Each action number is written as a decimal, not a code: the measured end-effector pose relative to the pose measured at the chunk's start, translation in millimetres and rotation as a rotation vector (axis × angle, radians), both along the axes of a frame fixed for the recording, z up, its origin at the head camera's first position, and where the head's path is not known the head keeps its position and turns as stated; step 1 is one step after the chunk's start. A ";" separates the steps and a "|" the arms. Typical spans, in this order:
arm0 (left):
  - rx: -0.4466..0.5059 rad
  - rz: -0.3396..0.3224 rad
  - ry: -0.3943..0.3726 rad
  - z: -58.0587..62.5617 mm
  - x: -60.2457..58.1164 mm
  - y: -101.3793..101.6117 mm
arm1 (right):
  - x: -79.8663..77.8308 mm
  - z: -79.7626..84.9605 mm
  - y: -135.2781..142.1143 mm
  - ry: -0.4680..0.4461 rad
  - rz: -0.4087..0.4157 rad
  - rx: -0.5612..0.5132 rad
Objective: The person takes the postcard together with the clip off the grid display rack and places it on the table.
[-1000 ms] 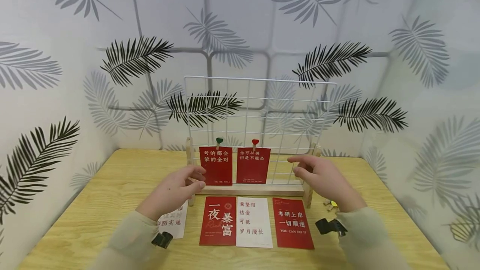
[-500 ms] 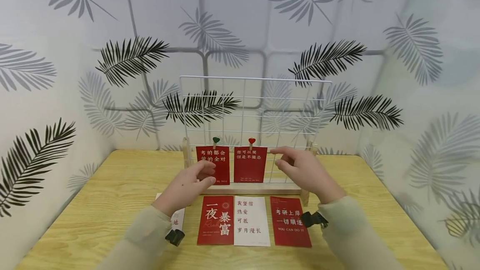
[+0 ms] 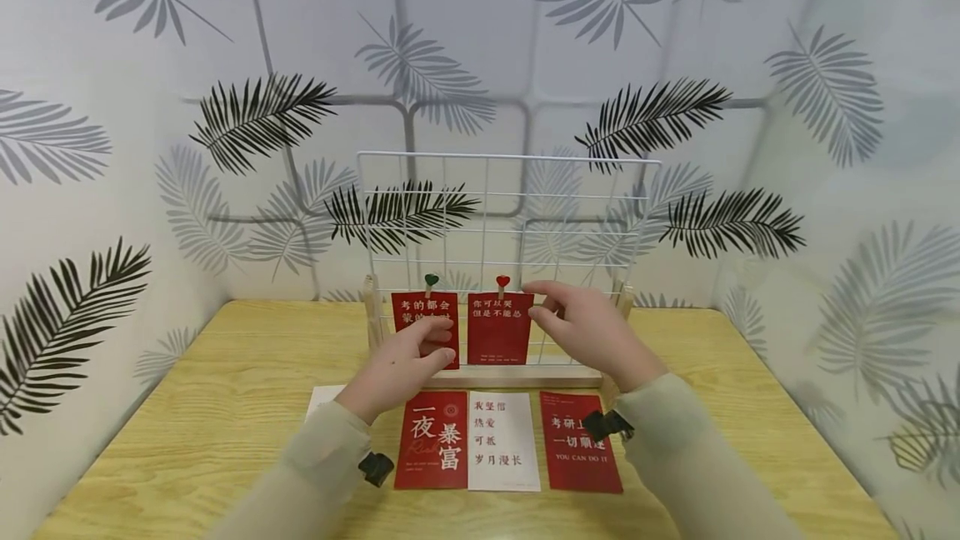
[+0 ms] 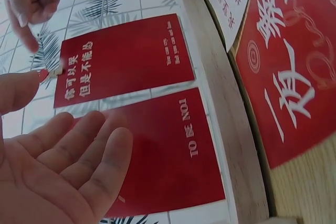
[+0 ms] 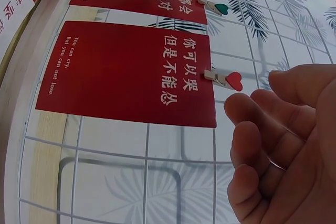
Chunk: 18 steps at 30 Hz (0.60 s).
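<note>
Two red cards with white writing hang side by side on a white wire grid [image 3: 510, 157]. A clothespin with a green heart [image 3: 431, 280] holds the left red card [image 4: 173, 156]; a clothespin with a red heart [image 5: 232, 81] holds the right red card [image 3: 498, 338]. My left hand [image 3: 408, 365] hovers in front of the left card, fingers relaxed, hiding part of it. My right hand [image 3: 583, 327] is beside the right card's upper right corner, with loosely bent fingers close to the red-heart clothespin. In the right wrist view those fingers appear apart from it. Neither hand holds anything.
The grid stands on a wooden base [image 3: 495, 377] at the back of the wooden table [image 3: 225, 407]. In front lie a red card [image 3: 433, 448], a white card [image 3: 504, 440] and another red card [image 3: 581, 473]. My left forearm mostly covers a further white card [image 3: 322, 397].
Both hands have moved inward, the left one rightward across the left hanging card and the right one leftward to the right hanging card. The view has shifted slightly; the cards stay put.
</note>
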State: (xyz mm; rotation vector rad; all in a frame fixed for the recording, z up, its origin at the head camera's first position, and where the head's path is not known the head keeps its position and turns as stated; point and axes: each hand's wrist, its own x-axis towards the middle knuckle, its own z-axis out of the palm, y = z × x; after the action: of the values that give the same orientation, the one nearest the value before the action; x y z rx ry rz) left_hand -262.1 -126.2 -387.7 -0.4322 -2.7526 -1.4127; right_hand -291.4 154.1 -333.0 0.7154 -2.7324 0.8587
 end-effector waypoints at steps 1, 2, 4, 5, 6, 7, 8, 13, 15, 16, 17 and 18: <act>-0.003 -0.002 -0.003 -0.3 -1.0 1.9 | -1.0 0.4 -1.7 0.001 -0.001 0.002; -0.006 -0.004 -0.005 -0.9 -2.3 3.6 | -1.8 1.0 -3.3 0.002 0.002 0.004; -0.012 -0.007 -0.009 -2.1 -4.7 6.5 | -3.4 2.4 -6.1 0.002 0.001 0.007; -0.010 -0.009 -0.014 -2.5 -5.8 7.7 | -4.3 3.2 -7.3 0.003 -0.001 0.011; -0.010 -0.010 -0.017 -3.0 -6.9 8.7 | -5.1 4.0 -8.3 0.003 -0.001 0.013; -0.010 -0.011 -0.021 -3.8 -7.9 9.5 | -5.9 4.8 -9.3 0.003 -0.004 0.020; -0.009 -0.010 -0.023 -4.4 -8.7 10.1 | -6.7 5.8 -10.4 0.006 -0.003 0.026; 0.002 0.000 -0.047 -5.4 -12.2 14.5 | -11.7 10.4 -16.4 0.025 -0.016 0.074; 0.009 0.012 -0.065 -5.8 -13.5 16.2 | -13.7 11.6 -19.5 0.028 -0.025 0.085; 0.011 0.019 -0.077 -6.2 -14.1 17.0 | -14.4 11.9 -20.9 0.027 -0.032 0.091; 0.010 0.023 -0.087 -6.6 -14.6 17.7 | -14.9 12.0 -22.3 0.028 -0.038 0.098; 0.008 0.030 -0.097 -7.3 -15.3 18.5 | -15.5 11.9 -23.6 0.030 -0.044 0.107</act>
State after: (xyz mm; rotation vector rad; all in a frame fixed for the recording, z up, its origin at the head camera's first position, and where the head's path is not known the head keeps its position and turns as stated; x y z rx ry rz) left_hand -277.4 -107.7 -395.0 -0.3291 -2.8149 -1.4755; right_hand -306.9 130.5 -321.1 0.6790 -2.7730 0.6917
